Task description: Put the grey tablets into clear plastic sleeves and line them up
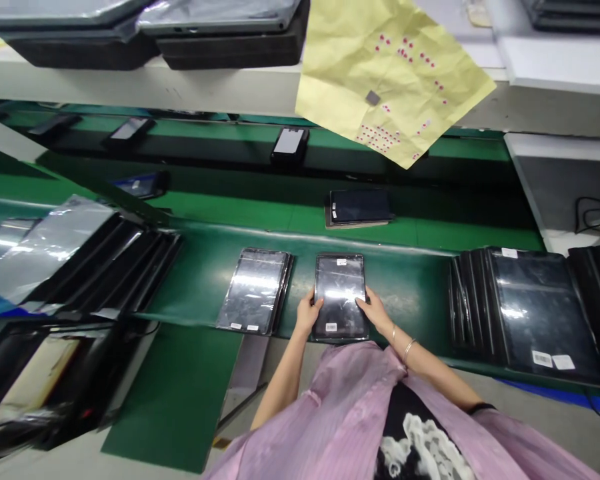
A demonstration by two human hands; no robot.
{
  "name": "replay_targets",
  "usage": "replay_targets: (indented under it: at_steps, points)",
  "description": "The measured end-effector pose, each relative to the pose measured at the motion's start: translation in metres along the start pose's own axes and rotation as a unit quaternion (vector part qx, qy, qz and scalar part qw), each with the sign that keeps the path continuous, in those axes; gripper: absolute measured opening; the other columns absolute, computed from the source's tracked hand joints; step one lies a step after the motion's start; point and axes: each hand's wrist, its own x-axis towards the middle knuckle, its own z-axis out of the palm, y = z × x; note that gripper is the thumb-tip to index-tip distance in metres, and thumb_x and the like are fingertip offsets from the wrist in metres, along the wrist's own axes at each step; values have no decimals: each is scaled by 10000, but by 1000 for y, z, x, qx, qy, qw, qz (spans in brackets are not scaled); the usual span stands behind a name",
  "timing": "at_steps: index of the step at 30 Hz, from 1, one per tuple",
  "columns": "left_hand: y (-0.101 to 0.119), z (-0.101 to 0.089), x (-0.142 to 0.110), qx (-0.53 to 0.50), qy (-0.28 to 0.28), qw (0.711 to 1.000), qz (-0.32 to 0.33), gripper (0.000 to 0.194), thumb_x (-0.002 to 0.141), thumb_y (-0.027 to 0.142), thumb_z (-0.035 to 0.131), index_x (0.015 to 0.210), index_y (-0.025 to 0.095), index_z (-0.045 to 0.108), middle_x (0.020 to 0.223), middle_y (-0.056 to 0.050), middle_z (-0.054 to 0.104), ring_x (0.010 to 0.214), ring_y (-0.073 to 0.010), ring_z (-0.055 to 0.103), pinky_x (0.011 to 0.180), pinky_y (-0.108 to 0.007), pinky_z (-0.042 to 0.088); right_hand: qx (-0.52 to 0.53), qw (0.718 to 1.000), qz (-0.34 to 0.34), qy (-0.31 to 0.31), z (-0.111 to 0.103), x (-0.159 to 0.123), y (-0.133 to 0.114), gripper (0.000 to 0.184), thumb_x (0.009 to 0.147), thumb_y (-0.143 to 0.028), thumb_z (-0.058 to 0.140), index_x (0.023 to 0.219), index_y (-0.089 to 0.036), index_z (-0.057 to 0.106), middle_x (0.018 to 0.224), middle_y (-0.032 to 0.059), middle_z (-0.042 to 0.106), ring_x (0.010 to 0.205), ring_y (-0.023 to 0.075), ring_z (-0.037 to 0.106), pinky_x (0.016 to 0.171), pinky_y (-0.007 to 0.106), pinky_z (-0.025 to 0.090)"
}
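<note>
A dark tablet [340, 293] with white labels near its top and bottom lies at the front edge of the green bench, possibly on top of others. My left hand [309, 312] grips its left edge, thumb on the glass. On the opposite edge, my right hand [375, 310] holds it the same way, thumb over the screen. To the left, beside the held one, sits a short stack of glossy tablets [255, 290] with two small labels at the lower edge.
Leaning rows of tablets stand at right [540, 313] and left [95, 260]. Behind, a small tablet stack [360, 207] and a boxy device [290, 145] lie on the green conveyor. Yellow paper [350, 80] hangs from the shelf [230, 90] overhead.
</note>
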Motion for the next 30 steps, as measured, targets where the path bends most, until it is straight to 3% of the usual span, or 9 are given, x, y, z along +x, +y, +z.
replay_targets:
  at_steps: [4,8,14,17,20,22,25,28,30]
  points:
    - [27,26,-20,-48,-22,998,37,501,818,314,639,1292,156,599,1148,-84,708,1035,-239,646,920,-328,524,-7,997,-15,80,-42,-12,-9,429,865,-339,592,1258,-172,558,1113,93,596,1042,240,557,974,467,444]
    - [73,49,-38,-67,-61,992,87,522,842,379,620,1328,195,571,1193,-90,653,1046,-228,621,931,-331,516,-21,984,-35,171,-101,-43,-37,557,838,-369,516,1355,-162,523,1051,112,552,917,235,549,922,422,467]
    - [167,111,-88,-110,-207,946,224,580,845,432,610,1384,242,511,1144,-69,476,981,-177,559,816,-289,535,-61,955,-56,284,-245,-113,-80,573,832,-446,553,1352,-205,545,1098,91,569,981,244,541,920,403,442]
    - [204,160,-120,-131,-279,911,272,624,847,403,625,1427,256,450,1084,-55,451,926,-153,534,778,-271,531,-80,943,-46,319,-324,-136,-72,600,800,-481,583,1321,-182,572,1034,76,573,887,221,550,842,377,466]
    - [222,205,-140,-114,-287,909,280,657,837,437,650,1433,264,436,1043,-46,452,833,-134,531,737,-269,523,-184,930,-25,317,-373,-135,-46,607,832,-486,497,1325,-138,560,994,85,596,863,218,577,828,363,485]
    - [222,226,-142,-83,-290,909,289,700,795,470,695,1411,237,460,1033,-47,481,800,-139,546,745,-290,529,-291,903,-3,317,-381,-125,-30,608,861,-441,405,1291,-44,571,960,146,616,858,263,588,839,419,484]
    - [218,237,-120,-38,-291,905,307,624,768,438,728,1316,195,553,1024,-57,583,825,-171,606,773,-316,545,-421,833,12,358,-365,-110,-19,603,908,-332,286,1263,80,546,938,264,620,864,358,573,812,515,450]
    - [218,222,-64,-3,-209,941,267,426,863,347,629,1253,180,594,1031,-68,658,934,-201,643,822,-309,537,-521,761,3,386,-346,-107,-21,545,950,-268,248,1278,65,527,946,272,639,812,358,580,718,451,447]
    - [220,200,-11,26,-103,973,205,398,910,295,565,1278,142,558,1114,-96,650,1059,-230,616,937,-357,502,-555,740,7,380,-341,-109,-24,502,960,-257,275,1265,45,536,915,243,655,757,338,593,658,412,434]
